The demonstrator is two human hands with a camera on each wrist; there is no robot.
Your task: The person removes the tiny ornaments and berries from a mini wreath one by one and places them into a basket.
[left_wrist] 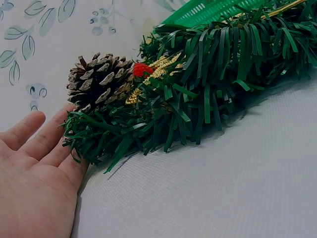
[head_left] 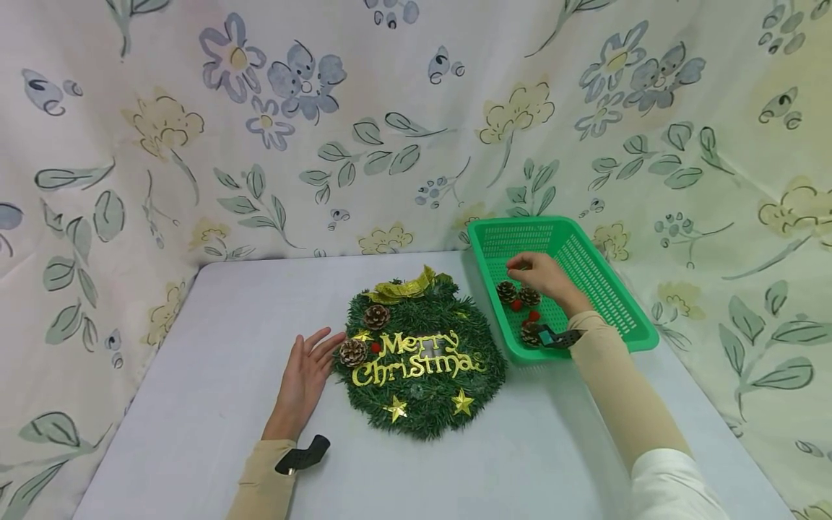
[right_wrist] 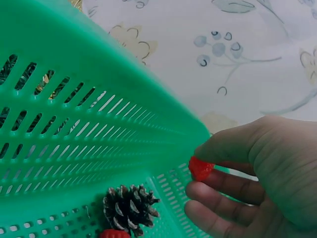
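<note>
Right grip [head_left: 544,276] pinches red berry [right_wrist: 200,169] over green basket [head_left: 593,269]; your left grip [head_left: 307,377], fingers extended, touches wreath [head_left: 419,415]. Wreath lies flat on white counter [head_left: 260,310], gold bow [head_left: 403,290] away from you, lettering [head_left: 416,368] running left-right; floral cloth [head_left: 390,195] behind.

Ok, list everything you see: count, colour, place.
Table: one, white, centre.
Flowered cloth: count unclear, pale, behind table.
Wreath: one, green, on table.
Lettering: two words, gold, across wreath.
Ribbon: one, gold, wreath's far edge.
Stars: at least three, gold, on wreath.
Basket: one, green, right of wreath.
Pinecones: five visible, brown, two on wreath, three in basket.
Berries: at least four, red, one on wreath, one pinched, others in basket.
Wrist cameras: two, black, one per wrist.
Left hand: one, beige sleeve, at wreath's left edge.
Right hand: one, beige-and-white sleeve, over basket.
</note>
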